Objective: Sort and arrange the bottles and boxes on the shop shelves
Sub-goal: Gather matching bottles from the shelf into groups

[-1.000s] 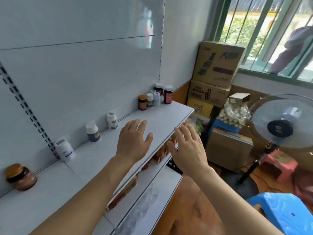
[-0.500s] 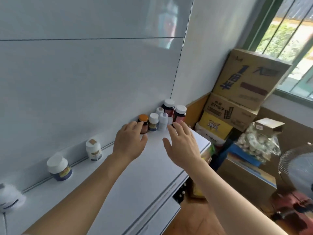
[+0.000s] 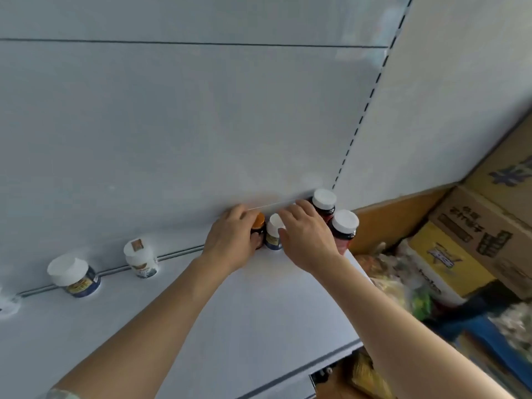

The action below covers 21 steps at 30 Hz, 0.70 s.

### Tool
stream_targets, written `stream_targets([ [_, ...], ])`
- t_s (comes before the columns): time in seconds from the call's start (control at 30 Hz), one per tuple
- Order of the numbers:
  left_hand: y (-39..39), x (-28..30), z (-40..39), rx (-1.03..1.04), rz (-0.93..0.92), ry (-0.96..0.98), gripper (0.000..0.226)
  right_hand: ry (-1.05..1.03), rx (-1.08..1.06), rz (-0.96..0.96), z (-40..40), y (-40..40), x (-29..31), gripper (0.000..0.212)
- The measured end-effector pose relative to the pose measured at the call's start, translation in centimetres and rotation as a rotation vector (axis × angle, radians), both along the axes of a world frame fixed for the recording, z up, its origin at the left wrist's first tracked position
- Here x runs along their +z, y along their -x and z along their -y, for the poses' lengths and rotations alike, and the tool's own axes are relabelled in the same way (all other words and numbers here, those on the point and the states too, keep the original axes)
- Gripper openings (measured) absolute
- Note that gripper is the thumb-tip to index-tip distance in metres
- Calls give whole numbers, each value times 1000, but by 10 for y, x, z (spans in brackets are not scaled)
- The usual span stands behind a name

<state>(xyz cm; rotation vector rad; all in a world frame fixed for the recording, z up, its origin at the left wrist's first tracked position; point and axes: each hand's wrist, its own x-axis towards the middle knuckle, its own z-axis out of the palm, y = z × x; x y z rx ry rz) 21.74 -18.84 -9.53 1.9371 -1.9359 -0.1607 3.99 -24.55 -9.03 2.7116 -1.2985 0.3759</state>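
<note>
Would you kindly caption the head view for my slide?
Left hand grips an orange-capped bottle while right hand reaches a white-capped bottle on the shelf.

Bare forearms, no rings/watch, pale patterned sleeve (image 3: 62, 394) edge at L elbow

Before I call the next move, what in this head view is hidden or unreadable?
- Right hand covers the small bottles behind it; its grip is hidden.
- Orange-capped bottle: body behind left hand.
- Leftmost bottle: cut by the frame edge, blurred.
- Bottle labels: too small to read.
</note>
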Motion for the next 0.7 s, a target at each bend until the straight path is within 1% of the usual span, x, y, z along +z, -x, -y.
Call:
stream_targets([
  [0.1, 4, -5, 4, 48, -38, 34, 24, -12, 82, 15, 15, 1, -5, 22],
  [0.27, 11, -10, 6, 105, -49, 84, 14, -59, 146, 77, 26, 2, -9, 15],
  [0.4, 15, -8, 7, 161, -64, 55, 17, -99, 221, 95, 33, 4, -9, 12],
  [0.47, 15, -8, 3, 190, -93, 61, 17, -96, 292, 128, 34, 4, -9, 11],
  [0.57, 10, -4, -9, 246, -220, 94, 21, -136, 366, 242, 28, 3, -3, 16],
  [0.7, -7, 9, -33, 277, -351, 129, 24, -296, 433, 406, 16, -2, 8, 22],
])
